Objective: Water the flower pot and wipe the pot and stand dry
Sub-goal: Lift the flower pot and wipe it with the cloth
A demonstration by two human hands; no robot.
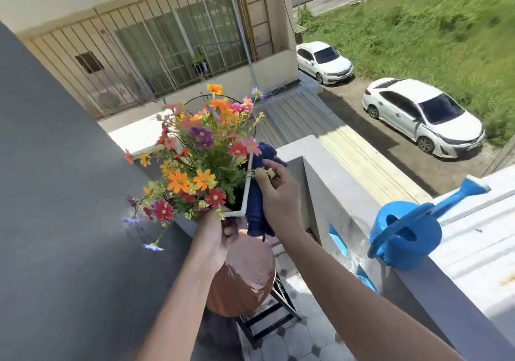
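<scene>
A white square pot [246,193] full of colourful flowers [195,160] is lifted above its stand. My left hand [220,235] grips the pot's near corner from below. My right hand [278,193] presses a dark blue cloth [257,213] against the pot's right side wall. Beneath them is the stand's round brown top [245,277], glistening with water, on a black metal frame [276,305]. A blue watering can [407,238] rests on the balcony wall ledge to the right, spout pointing away.
A grey wall [55,193] runs along the left. The balcony parapet [334,182] stands to the right with blue openings and a wet patch. Tiled floor [301,338] lies below. Two white cars [418,115] are parked far below beside grass.
</scene>
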